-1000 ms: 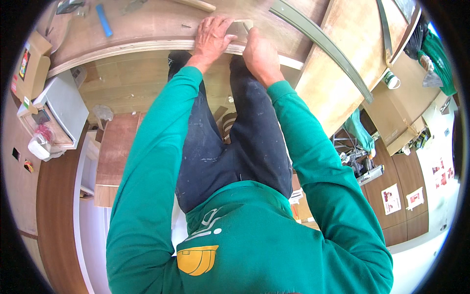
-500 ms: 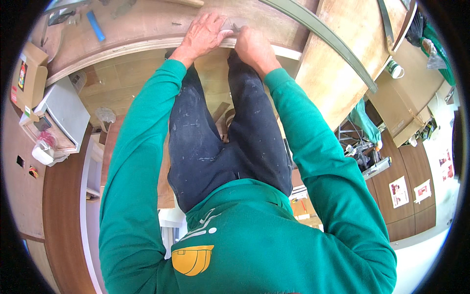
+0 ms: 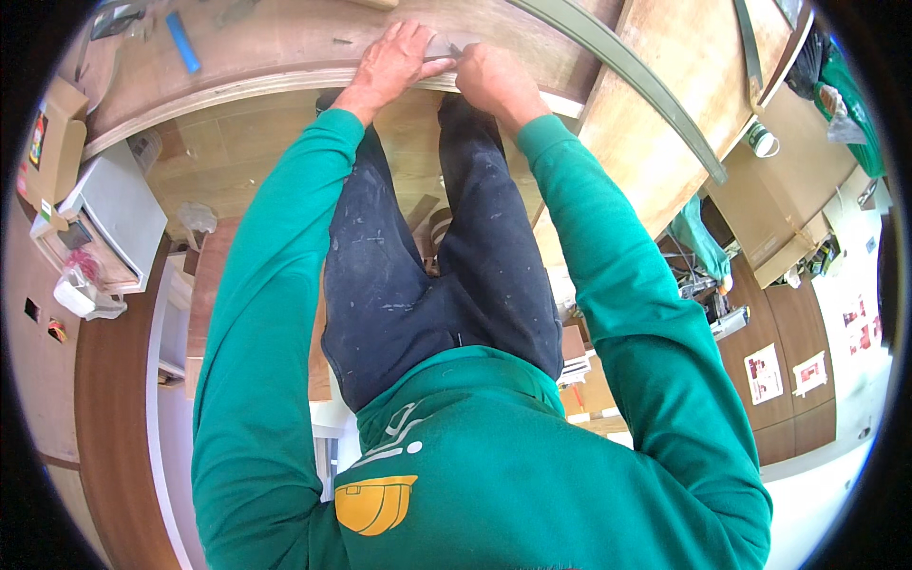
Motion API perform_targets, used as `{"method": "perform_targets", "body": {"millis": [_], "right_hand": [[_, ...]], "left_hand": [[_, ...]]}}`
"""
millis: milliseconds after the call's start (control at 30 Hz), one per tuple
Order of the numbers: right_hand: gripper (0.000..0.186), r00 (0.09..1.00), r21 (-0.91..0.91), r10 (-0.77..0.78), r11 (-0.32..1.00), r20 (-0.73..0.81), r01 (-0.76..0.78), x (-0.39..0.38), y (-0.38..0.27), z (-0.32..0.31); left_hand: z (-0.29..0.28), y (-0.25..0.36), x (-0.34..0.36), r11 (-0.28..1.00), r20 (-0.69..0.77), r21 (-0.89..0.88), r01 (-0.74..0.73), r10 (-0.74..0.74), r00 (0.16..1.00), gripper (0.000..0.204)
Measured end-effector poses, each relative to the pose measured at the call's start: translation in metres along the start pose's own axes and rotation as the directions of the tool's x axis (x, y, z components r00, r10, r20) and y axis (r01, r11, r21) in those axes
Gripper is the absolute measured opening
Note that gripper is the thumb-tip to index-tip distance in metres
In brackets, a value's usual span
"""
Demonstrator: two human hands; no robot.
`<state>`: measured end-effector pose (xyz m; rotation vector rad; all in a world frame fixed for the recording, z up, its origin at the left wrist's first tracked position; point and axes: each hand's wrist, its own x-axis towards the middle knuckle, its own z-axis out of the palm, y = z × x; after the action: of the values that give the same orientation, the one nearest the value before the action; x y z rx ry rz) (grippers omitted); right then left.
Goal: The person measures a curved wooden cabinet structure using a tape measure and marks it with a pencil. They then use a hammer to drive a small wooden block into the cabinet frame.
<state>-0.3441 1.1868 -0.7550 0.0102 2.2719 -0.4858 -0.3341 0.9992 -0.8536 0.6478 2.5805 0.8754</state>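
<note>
My left hand [image 3: 394, 65] lies flat near the front edge of the wooden board [image 3: 271, 57], fingers stretched out and thumb pointing toward my other hand. Beside its fingers lies a small, thin greyish piece [image 3: 438, 47], which the thumb borders. My right hand [image 3: 499, 85] is closed in a fist at the same edge. A slim dark pointed tip [image 3: 455, 49] sticks out of it toward the greyish piece; the rest of that tool is hidden in the fist.
A blue stick [image 3: 183, 43] lies on the board at left. A long curved grey-green strip [image 3: 632, 84] crosses to the right over a pale wooden panel [image 3: 608, 142]. A cardboard box [image 3: 57, 142] sits on a white cabinet [image 3: 119, 214] at left. A white cup [image 3: 762, 141] stands far right.
Both hands stay almost in place at the board's edge. The thin greyish piece shows a little more between them. The whole view has shifted slightly.
</note>
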Motion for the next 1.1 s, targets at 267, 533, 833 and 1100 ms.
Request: {"method": "perform_targets", "body": {"millis": [267, 533, 833, 1100], "right_hand": [[0.029, 0.986, -0.039, 0.102, 0.994, 0.135, -0.097, 0.008, -0.006, -0.014], [0.029, 0.995, -0.074, 0.065, 0.995, 0.076, -0.059, 0.002, -0.010, -0.006], [0.030, 0.989, -0.072, 0.085, 0.994, 0.120, -0.077, 0.004, -0.012, -0.008], [0.027, 0.996, -0.093, 0.056, 0.994, 0.062, -0.050, 0.002, -0.015, -0.002]], "left_hand": [[-0.001, 0.001, 0.001, 0.999, -0.011, -0.028, 0.025, -0.025, 1.000, 0.054], [0.004, -0.001, 0.001, 1.000, -0.052, -0.022, 0.003, -0.004, 0.999, 0.057], [0.002, 0.000, -0.002, 1.000, -0.047, -0.026, 0.005, -0.006, 0.999, 0.057], [0.000, 0.001, -0.003, 0.998, -0.002, -0.052, 0.028, -0.028, 1.000, 0.052]]}}
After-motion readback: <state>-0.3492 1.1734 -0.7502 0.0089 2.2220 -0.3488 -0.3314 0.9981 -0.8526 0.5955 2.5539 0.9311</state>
